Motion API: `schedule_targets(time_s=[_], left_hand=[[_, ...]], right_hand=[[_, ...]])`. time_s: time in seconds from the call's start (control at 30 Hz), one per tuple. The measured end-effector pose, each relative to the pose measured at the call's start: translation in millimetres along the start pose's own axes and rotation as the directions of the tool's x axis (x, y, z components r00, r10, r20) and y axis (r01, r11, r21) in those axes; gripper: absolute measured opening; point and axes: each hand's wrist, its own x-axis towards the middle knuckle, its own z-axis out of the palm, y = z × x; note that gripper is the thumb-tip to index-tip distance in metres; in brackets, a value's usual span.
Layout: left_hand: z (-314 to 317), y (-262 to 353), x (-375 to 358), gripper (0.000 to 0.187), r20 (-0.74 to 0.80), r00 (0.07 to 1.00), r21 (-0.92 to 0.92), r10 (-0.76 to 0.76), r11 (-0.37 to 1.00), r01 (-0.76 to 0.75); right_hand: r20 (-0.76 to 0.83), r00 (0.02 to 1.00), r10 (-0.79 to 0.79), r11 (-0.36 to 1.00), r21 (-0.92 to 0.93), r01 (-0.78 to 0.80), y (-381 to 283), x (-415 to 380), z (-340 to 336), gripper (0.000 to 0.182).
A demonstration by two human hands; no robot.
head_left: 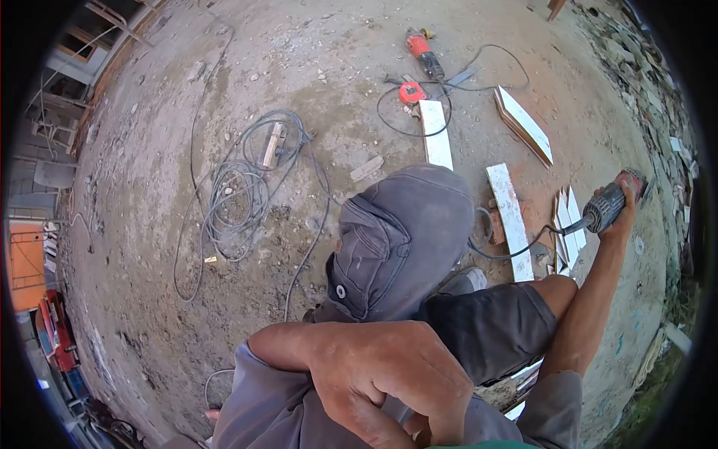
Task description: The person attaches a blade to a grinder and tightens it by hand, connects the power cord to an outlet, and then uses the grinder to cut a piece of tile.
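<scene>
I am crouched over bare concrete ground, my knee in grey trousers (396,239) filling the middle. My right hand (622,213) reaches out to the right and grips a grey and red angle grinder (609,200), held just beyond a small stack of cut white tile pieces (568,228). The grinder's black cable (516,253) loops back toward my knee. My left hand (389,374) lies across my lap at the bottom, fingers curled, with nothing visible in it.
White tile strips (511,221) (435,135) and a leaning tile (523,123) lie ahead. A second red grinder (424,52) and an orange round tool (411,93) sit farther off. A coil of cable (239,194) lies left, rubble (643,67) lines the right edge.
</scene>
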Motion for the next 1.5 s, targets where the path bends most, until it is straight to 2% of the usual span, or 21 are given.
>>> schedule_targets(time_s=[0.13, 0.23, 0.3, 0.37, 0.43, 0.5, 0.57, 0.63, 0.77, 0.83, 0.87, 0.97, 1.03, 1.07, 1.1, 1.13, 1.23, 1.33, 1.4, 1.47, 1.5], left_hand=[[-21, 30, -21, 0.019, 0.086, 0.994, 0.066, 0.06, 0.996, -0.066], [-37, 54, -44, 0.026, -0.062, 0.998, 0.114, -0.025, 0.993, 0.032], [-65, 74, -59, 0.036, -0.351, 0.93, 0.229, -0.112, 0.953, 0.2], [-107, 73, -81, 0.029, -0.757, 0.641, 0.25, -0.129, 0.849, 0.466], [-178, 52, -111, 0.029, -0.958, 0.283, 0.254, 0.054, 0.619, 0.743], [-252, 31, -172, 0.027, -0.961, 0.198, 0.241, 0.193, 0.236, 0.941], [-299, 16, -237, 0.023, -0.913, 0.219, 0.199, 0.343, -0.094, 0.976], [-323, 15, -287, 0.023, -0.737, 0.366, 0.104, 0.568, -0.439, 0.892], [-333, 44, -296, 0.034, -0.637, 0.248, -0.124, 0.73, -0.414, 0.902], [-344, 57, -299, 0.047, -0.622, 0.049, -0.435, 0.781, -0.397, 0.808], [-348, 61, -304, 0.047, -0.615, 0.044, -0.441, 0.787, -0.39, 0.808], [-363, 71, -334, 0.065, -0.592, 0.108, -0.34, 0.799, -0.369, 0.865], [-378, 73, -334, 0.072, -0.671, 0.268, -0.007, 0.691, -0.367, 0.93], [-383, 74, -323, 0.077, -0.704, 0.233, -0.042, 0.671, -0.366, 0.929], [-405, 68, -345, 0.074, -0.613, 0.35, -0.016, 0.708, -0.455, 0.891], [-422, 70, -354, 0.068, -0.694, 0.127, -0.153, 0.708, -0.318, 0.936], [-407, 87, -321, 0.06, -0.772, -0.123, -0.326, 0.624, -0.221, 0.919], [-387, 111, -295, 0.06, -0.862, -0.095, -0.282, 0.499, -0.315, 0.906], [-387, 113, -309, 0.057, -0.993, -0.079, -0.071, 0.083, 0.097, 0.993], [-360, 102, -304, 0.052, -0.997, 0.008, 0.038, 0.08, 0.384, 0.922], [-363, 96, -318, 0.048, -0.997, 0.04, 0.063, 0.069, 0.39, 0.919]], right_hand=[[0.013, 1.0, 0.024, 0.999, -0.042, -0.023, -7, 7, -17, 0.028], [-0.031, 0.999, -0.022, 0.997, -0.073, 0.02, -12, 2, -19, 0.031], [-0.048, 0.999, -0.003, 0.994, -0.113, -0.002, -16, -11, -12, 0.032], [-0.063, 0.998, -0.014, 0.993, -0.121, 0.006, -16, -16, -7, 0.035], [-0.052, 0.999, -0.002, 0.99, -0.14, -0.005, -17, -14, -12, 0.036], [-0.053, 0.999, -0.004, 0.984, -0.178, -0.005, -16, -17, -12, 0.034], [-0.044, 0.999, 0.031, 0.98, -0.197, -0.04, -16, -18, -17, 0.034], [-0.116, 0.993, 0.015, 0.975, -0.218, -0.041, -14, -23, -8, 0.033], [-0.066, 0.998, 0.018, 0.971, -0.236, -0.033, -15, -22, -17, 0.034], [-0.106, 0.994, 0.022, 0.969, -0.243, -0.047, -14, -25, -10, 0.034], [-0.096, 0.995, 0.025, 0.969, -0.243, -0.048, -13, -27, -7, 0.034], [-0.254, 0.966, -0.052, 0.981, -0.195, 0.001, -5, -31, 8, 0.033], [-0.276, 0.96, -0.045, 0.978, -0.206, -0.013, -3, -37, 11, 0.033], [-0.291, 0.955, -0.052, 0.981, -0.196, -0.006, -3, -36, 13, 0.033], [-0.273, 0.959, -0.08, 0.979, -0.202, 0.024, -2, -37, 11, 0.031], [-0.246, 0.963, -0.112, 0.978, -0.199, 0.063, 3, -34, 8, 0.03], [-0.239, 0.951, -0.194, 0.98, -0.09, 0.177, 9, -19, 5, 0.027], [-0.201, 0.965, -0.168, 0.986, -0.045, 0.162, 18, -15, 17, 0.03], [-0.158, 0.974, -0.163, 0.987, -0.037, 0.159, 20, -9, 17, 0.028], [-0.132, 0.979, -0.153, 0.988, -0.022, 0.152, 21, -5, 23, 0.026], [-0.135, 0.984, -0.121, 0.992, -0.041, 0.116, 19, -10, 33, 0.023]])
